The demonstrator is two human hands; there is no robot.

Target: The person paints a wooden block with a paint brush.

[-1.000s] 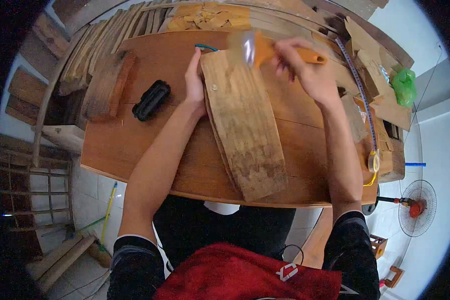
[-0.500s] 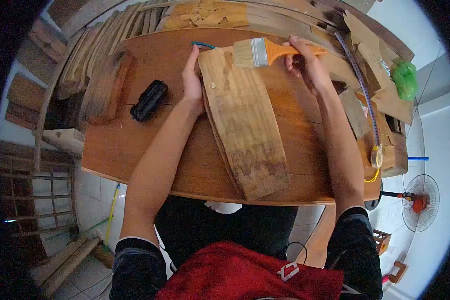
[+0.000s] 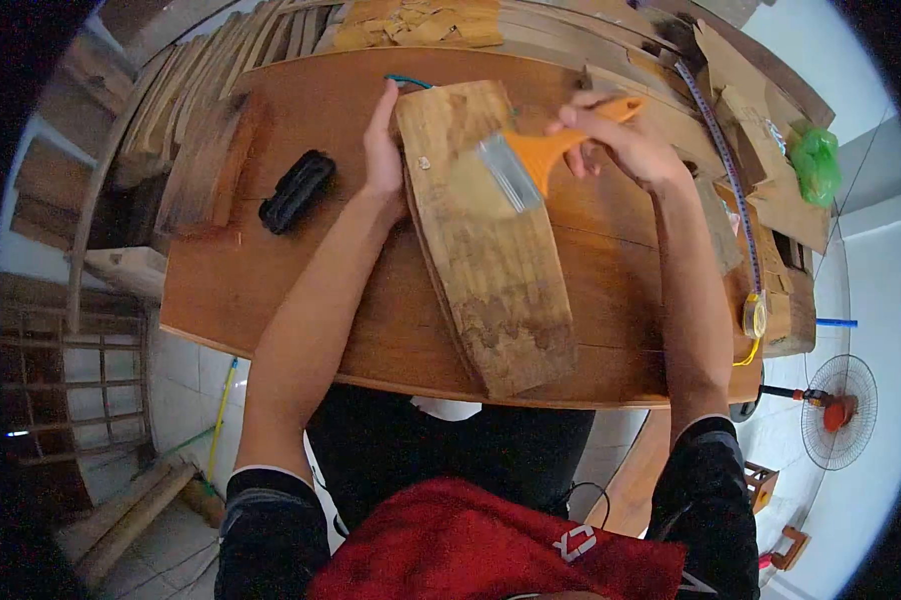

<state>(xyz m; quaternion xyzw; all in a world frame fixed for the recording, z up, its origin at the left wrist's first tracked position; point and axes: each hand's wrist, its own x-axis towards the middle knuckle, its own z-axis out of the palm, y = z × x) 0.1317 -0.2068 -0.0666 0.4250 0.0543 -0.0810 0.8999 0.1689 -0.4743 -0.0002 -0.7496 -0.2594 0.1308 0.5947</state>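
Observation:
A wooden board (image 3: 501,270) with a dark water-like stain near its lower end lies tilted in front of me. My left hand (image 3: 383,150) grips its upper left edge, the thumb pointing up along the side and the other fingers hidden behind the wood. In my right hand (image 3: 616,140) is a wide paintbrush (image 3: 531,165) with an orange handle and a metal band, the fingers closed round the handle. Its pale bristles overlap the board's upper middle and look blurred. A small light spot (image 3: 424,163) shows on the board near its left edge.
A black object (image 3: 298,192) lies on the brown table (image 3: 371,330), left of the board. Wood strips (image 3: 211,90) are stacked beyond. To the right are a tape measure (image 3: 755,315) with its blade out, cardboard (image 3: 761,130), a green plastic bag (image 3: 816,167) and a fan (image 3: 839,412).
The brush has moved down the board, and its head has turned so the bristles point to the lower left. My left hand stays at the board's edge.

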